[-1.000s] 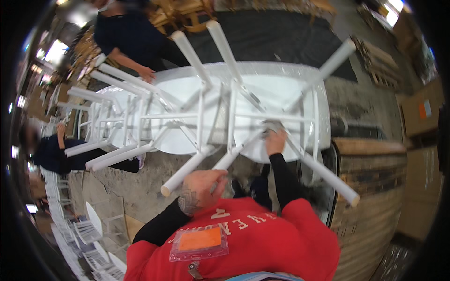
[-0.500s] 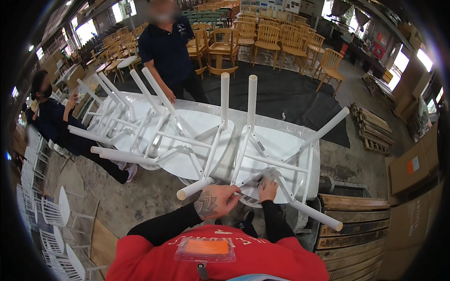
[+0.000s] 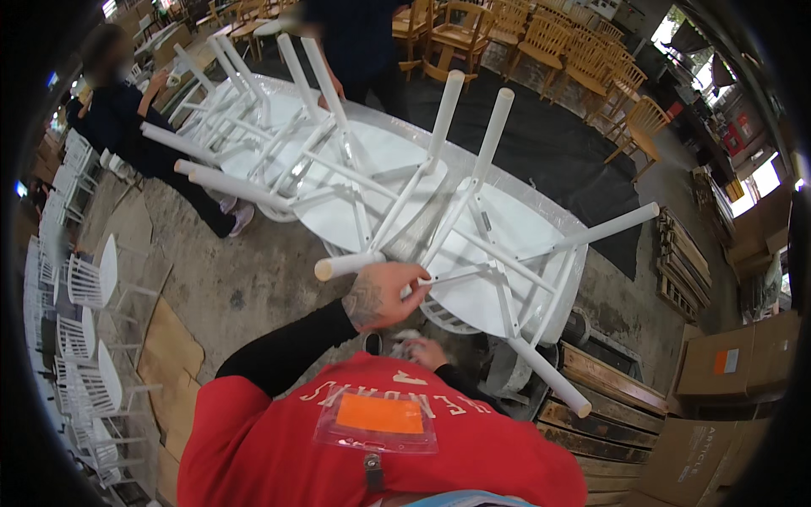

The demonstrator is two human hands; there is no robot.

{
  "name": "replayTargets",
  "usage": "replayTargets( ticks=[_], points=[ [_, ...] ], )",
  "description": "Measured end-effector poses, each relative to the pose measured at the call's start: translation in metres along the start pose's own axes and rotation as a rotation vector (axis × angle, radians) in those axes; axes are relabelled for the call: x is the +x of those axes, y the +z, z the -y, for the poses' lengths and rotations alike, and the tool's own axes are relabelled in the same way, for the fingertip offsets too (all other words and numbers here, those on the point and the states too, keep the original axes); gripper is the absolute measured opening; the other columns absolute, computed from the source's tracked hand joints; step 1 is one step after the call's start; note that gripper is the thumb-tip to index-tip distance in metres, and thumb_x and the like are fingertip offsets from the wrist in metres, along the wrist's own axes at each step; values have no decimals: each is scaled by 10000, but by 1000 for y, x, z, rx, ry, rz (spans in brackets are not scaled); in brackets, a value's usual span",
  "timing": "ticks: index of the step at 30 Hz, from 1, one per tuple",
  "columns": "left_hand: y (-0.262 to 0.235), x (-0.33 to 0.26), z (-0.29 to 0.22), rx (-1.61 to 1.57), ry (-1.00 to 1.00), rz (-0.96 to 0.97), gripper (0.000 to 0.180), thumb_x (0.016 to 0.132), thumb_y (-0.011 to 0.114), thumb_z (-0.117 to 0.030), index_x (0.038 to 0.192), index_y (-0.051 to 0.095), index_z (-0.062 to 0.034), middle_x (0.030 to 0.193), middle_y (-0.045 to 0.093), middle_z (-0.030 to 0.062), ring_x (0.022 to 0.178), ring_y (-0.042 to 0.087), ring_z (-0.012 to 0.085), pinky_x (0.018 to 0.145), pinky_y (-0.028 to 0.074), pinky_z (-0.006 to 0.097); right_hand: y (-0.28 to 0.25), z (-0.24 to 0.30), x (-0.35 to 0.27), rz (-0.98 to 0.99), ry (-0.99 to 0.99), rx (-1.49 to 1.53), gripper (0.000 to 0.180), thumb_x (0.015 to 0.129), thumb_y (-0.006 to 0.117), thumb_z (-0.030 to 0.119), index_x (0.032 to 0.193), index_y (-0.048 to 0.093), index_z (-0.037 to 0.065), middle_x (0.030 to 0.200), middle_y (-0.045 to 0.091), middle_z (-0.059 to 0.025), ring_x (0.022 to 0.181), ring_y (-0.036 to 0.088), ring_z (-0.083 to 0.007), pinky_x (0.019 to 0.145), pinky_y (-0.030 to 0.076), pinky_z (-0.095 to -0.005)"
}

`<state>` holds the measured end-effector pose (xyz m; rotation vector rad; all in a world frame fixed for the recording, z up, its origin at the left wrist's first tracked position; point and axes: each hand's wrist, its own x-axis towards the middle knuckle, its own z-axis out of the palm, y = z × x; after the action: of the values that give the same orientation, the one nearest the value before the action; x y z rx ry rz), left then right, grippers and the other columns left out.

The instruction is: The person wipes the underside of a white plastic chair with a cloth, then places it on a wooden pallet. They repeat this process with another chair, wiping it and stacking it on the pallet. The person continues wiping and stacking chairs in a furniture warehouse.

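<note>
An upturned white chair (image 3: 473, 306) lies seat-down in front of me, its legs pointing up and outward. At its near left corner, the thumb and fingers of my left hand (image 3: 387, 294) are closed on the end of a white leg brace (image 3: 460, 274). My right hand (image 3: 427, 353) is low, close to my body and below the chair's edge. Its fingers are curled around something pale and greyish, blurred by motion. To the left lies another upturned white chair (image 3: 329, 224); its near leg (image 3: 338, 268) juts out beside my left wrist.
Clear plastic (image 3: 553, 218) covers the long support under the chairs. One co-worker (image 3: 355, 51) stands across it, another (image 3: 114, 110) at its far left. White chairs (image 3: 106, 270) line the left floor. Wooden slats (image 3: 604, 422) and cardboard boxes (image 3: 735, 363) are at right.
My right hand has come off the chair's underside and dropped toward my body, to the left. My left hand stays at the brace end. The view has tilted and turned.
</note>
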<state>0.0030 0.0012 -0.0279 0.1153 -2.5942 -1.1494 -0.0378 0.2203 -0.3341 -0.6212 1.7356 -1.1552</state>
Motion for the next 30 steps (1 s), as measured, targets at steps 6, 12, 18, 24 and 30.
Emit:
replayTargets(
  ticks=[6, 12, 18, 24, 30],
  points=[
    [13, -33, 18, -640, -295, -296, 314, 1034, 527, -219, 1227, 619, 11, 1081, 728, 137, 1046, 681, 190, 916, 517, 337, -104, 77, -39, -333, -35, 644, 371, 768, 560, 43, 1125, 655, 2, 1132, 670, -81, 1015, 630, -195, 931, 494, -308],
    [28, -109, 34, -313, -282, -52, 542, 1057, 488, -299, 1510, 402, -15, 1365, 600, 217, 1293, 572, 343, 1078, 434, 408, -130, 204, -48, -513, -511, 493, 494, 751, 505, 100, 1223, 592, -15, 1234, 618, -137, 1164, 587, -246, 1065, 424, -350],
    [48, -231, 153, -715, -870, 545, 533, 1043, 518, -360, 1467, 475, -41, 1361, 594, 198, 1218, 595, 272, 1043, 453, 387, -91, 345, 29, -434, -823, 107, 523, 775, 506, 117, 1278, 574, -14, 1252, 608, -136, 1240, 529, -242, 1113, 355, -339],
    [4, -198, 208, -7, -795, 916, 427, 1030, 550, -380, 1275, 600, -34, 1122, 684, 129, 966, 646, 249, 852, 497, 388, -96, 329, 167, -646, -582, -543, 515, 976, 580, 354, 1403, 562, 66, 1175, 667, -251, 1058, 641, -311, 944, 490, -350],
    [-16, -199, 251, -174, -752, 483, 314, 991, 631, -330, 1063, 681, -29, 821, 713, 51, 687, 648, 235, 645, 495, 395, -18, 245, 107, -817, -453, 125, 261, 989, 596, 225, 910, 684, -8, 817, 714, -157, 747, 681, -240, 717, 511, -361]
  ],
)
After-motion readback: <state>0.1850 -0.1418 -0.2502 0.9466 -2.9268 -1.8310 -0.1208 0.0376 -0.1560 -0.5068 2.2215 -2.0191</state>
